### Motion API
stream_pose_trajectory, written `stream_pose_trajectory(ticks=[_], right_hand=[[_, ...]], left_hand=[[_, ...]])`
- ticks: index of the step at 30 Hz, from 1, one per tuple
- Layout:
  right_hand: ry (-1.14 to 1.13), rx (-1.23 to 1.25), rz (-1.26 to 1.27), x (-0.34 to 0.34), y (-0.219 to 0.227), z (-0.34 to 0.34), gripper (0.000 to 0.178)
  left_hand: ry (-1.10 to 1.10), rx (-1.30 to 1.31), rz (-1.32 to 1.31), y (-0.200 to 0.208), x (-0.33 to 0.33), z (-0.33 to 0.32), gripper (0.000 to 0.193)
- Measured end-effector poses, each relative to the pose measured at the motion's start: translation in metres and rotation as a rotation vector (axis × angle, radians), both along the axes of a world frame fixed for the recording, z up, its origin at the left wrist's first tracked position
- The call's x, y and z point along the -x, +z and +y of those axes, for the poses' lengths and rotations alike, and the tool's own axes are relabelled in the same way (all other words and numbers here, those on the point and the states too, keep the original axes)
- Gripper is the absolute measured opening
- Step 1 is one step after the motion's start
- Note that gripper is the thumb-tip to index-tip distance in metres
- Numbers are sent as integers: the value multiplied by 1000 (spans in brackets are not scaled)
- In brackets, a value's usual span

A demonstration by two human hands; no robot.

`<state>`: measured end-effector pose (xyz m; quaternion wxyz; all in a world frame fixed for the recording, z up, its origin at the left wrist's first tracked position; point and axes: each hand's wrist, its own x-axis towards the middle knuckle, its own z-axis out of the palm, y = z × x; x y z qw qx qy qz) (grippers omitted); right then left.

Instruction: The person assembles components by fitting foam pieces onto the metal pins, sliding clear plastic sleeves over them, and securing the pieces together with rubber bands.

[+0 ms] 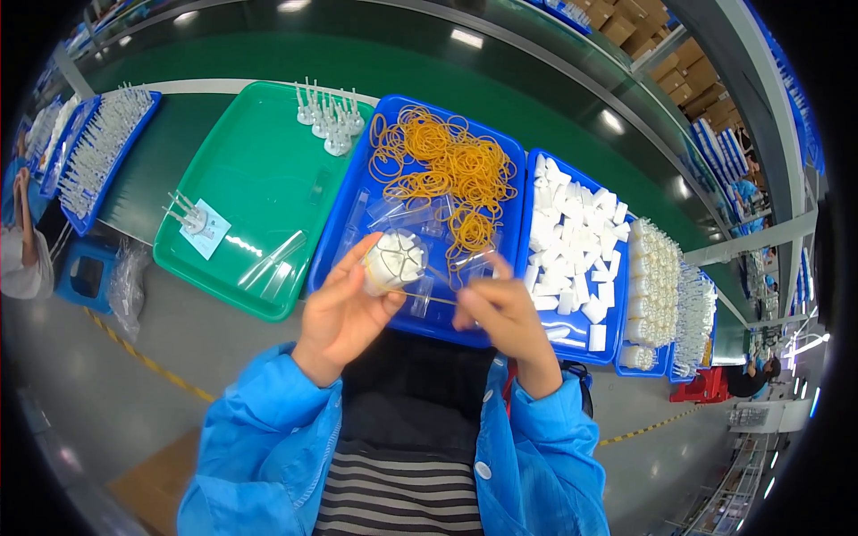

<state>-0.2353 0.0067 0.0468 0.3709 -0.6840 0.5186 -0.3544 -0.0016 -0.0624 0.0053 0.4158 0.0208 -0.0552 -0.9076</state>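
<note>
Your left hand (335,308) grips the white bundle (395,262) above the blue tray's (356,179) near side, your blurred right hand (505,317) seemingly pinching a stretched rubber band (429,297) rightward, so pull evenly and brace the bundle.

This looks like a factory assembly floor: along a green bench (357,55) at 12 o'clock, small parts sit sorted in bulk, with yellow rubber bands (456,161) in a blue tray (447,323) and white blocks (576,223) between 2 and 3. Cardboard boxes (618,29) are stacked near 1, yellow-and-black floor tape (143,354) runs near 8, and a co-worker (29,268) is at 9.
</note>
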Motion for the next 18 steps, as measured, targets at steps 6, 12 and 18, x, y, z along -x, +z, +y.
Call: stream_pose_trajectory(ticks=[6, 12, 18], right_hand=[[221, -211, -1930, -30, -21, 24, 34], [-182, -211, -624, -42, 39, 15, 75], [-195, 35, -202, -43, 34, 17, 60]], left_hand=[[-113, -107, 182, 3, 17, 16, 47], [389, 913, -668, 5, 8, 11, 40], [377, 960, -668, 13, 21, 25, 37]])
